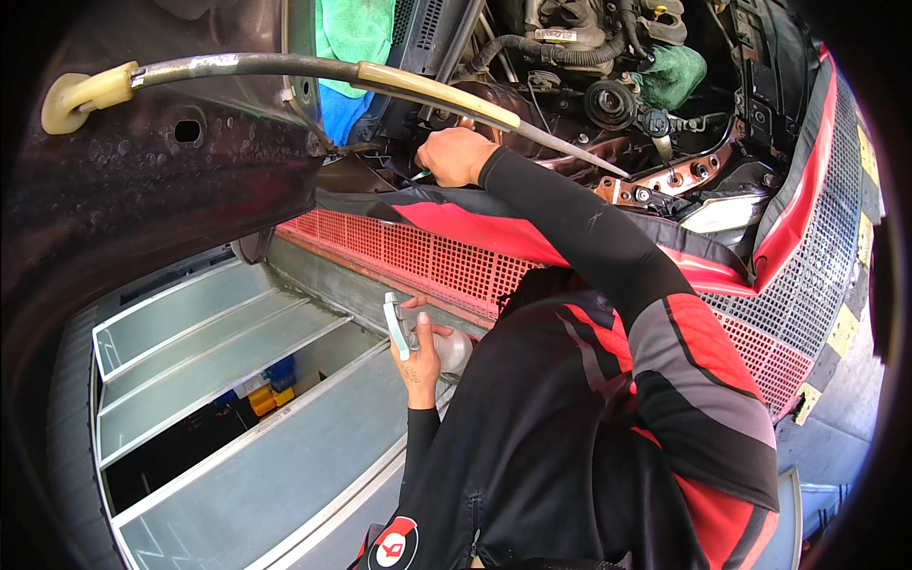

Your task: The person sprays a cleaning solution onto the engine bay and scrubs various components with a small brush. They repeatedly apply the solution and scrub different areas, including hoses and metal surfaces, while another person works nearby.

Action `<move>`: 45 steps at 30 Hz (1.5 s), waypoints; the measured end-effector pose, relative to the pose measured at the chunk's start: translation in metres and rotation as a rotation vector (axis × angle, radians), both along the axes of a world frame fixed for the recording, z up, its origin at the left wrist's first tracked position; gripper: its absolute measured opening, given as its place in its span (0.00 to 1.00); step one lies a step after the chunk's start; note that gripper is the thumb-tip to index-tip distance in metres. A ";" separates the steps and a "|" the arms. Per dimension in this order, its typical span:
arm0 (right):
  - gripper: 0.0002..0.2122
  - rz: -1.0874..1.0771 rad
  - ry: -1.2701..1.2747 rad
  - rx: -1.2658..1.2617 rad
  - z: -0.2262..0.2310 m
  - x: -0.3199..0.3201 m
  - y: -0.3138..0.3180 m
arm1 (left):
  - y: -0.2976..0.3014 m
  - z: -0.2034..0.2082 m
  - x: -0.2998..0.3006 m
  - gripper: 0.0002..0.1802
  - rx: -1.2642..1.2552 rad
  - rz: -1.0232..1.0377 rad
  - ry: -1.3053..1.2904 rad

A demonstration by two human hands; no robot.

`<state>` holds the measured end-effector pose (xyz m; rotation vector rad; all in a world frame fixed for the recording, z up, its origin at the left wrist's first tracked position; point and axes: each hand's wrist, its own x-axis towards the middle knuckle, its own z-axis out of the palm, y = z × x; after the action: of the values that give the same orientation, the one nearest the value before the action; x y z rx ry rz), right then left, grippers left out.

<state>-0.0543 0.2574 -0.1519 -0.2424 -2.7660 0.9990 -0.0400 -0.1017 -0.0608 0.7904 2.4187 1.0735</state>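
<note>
- Working at the engine bay (684,176), right hand (456,157) is resting curled; grip contents are remaining unclear.
- Left hand (420,366) is gripping a spray bottle (457,350) beside the torso (541,427).
- Next move is probably requiring careful reach.

Red grating (408,246), frosted pale-framed panels (256,475) to the lower left of it, yellow bin (261,401) and blue bin (279,371) also on that side, grey grating (798,275) to its right, green cloth (361,38) and blue cloth (342,114) above its left end

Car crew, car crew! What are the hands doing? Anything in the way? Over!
Left hand holding spray bottle. Right hand at engine bay edge, hold unclear. Long rod passes close by, can't tell if blocking.
</note>
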 end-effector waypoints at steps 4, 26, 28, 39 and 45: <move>0.10 -0.159 0.065 -0.058 -0.002 0.002 0.001 | 0.003 0.002 0.002 0.22 -0.041 -0.014 0.037; 0.11 -0.373 0.044 -0.530 -0.046 -0.077 -0.036 | 0.006 0.011 0.006 0.23 -0.057 0.098 -0.025; 0.11 -0.160 0.148 -0.583 -0.046 -0.072 -0.026 | 0.009 0.013 0.007 0.23 -0.062 0.112 -0.021; 0.16 -0.066 0.289 -0.298 -0.022 -0.008 0.006 | 0.019 0.017 0.012 0.22 -0.082 0.092 -0.028; 0.15 -0.064 0.218 -0.179 -0.021 -0.052 -0.016 | 0.023 0.017 0.014 0.22 -0.144 0.080 -0.003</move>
<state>-0.1059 0.2418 -0.1729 -0.2315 -2.4625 1.1818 -0.0255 -0.0784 -0.0441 0.6499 2.5109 0.9159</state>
